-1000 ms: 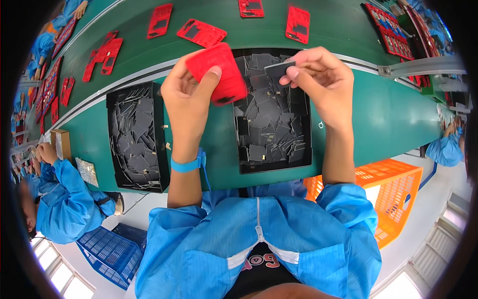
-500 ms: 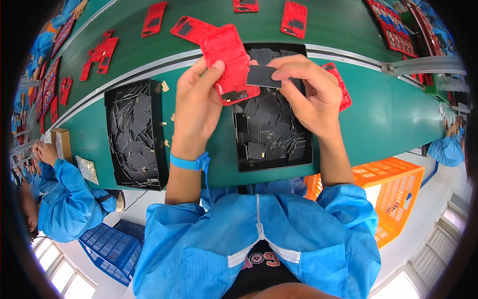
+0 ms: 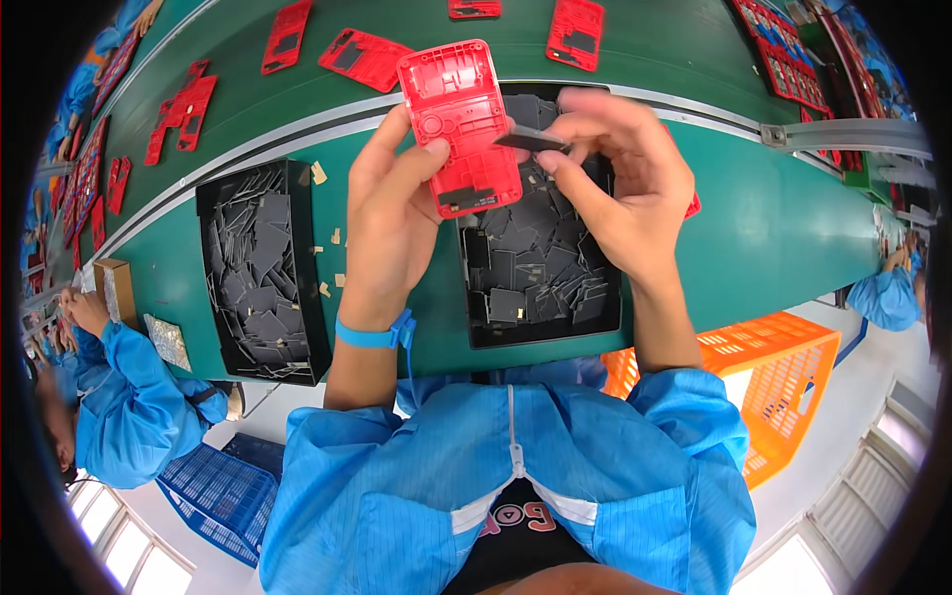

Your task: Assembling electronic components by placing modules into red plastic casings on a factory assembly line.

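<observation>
My left hand, with a blue strap round its wrist, grips a red plastic shell by its left side, thumb on the moulded inner face. A dark strip runs along the shell's lower end. Just right of the shell, my right hand pinches a thin dark grey rectangular plate, which appears almost edge-on. The plate's left end is close to the shell; whether they touch I cannot tell. Beneath both hands stands a black tray full of similar dark plates, partly hidden by my hands and the shell.
Another black tray of dark plates stands to the left, with small beige pieces beside it. Red shells lie on the green conveyor belt beyond a metal rail. An orange crate is at lower right. A co-worker sits at left.
The dark plate has tilted from showing its flat face to nearly edge-on in my right hand. The red shell has turned more upright. The shells on the belt have shifted slightly left.
</observation>
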The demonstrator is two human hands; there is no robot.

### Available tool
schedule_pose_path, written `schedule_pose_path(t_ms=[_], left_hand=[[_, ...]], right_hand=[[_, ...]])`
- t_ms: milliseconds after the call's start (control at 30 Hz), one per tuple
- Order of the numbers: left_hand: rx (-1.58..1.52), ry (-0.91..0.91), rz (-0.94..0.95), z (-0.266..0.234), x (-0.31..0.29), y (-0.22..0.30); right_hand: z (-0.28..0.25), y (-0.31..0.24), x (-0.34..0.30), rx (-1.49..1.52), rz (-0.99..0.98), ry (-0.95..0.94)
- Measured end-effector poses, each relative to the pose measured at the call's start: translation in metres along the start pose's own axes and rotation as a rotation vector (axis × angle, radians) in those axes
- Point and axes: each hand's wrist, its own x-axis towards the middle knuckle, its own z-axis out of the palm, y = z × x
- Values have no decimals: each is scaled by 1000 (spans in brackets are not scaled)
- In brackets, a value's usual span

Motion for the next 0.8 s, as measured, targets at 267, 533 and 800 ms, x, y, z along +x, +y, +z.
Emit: schedule_pose_path(t_ms=[267,533,800], left_hand=[[119,33,35,1,0,-5],[174,57,73,3,-2,-5],[35,-20,39,3,-4,-7]], right_hand=[[-7,16,2,-151,-242,-140],[2,14,-2,51,-122,-1],[-8,6,1,157,-117,-135]])
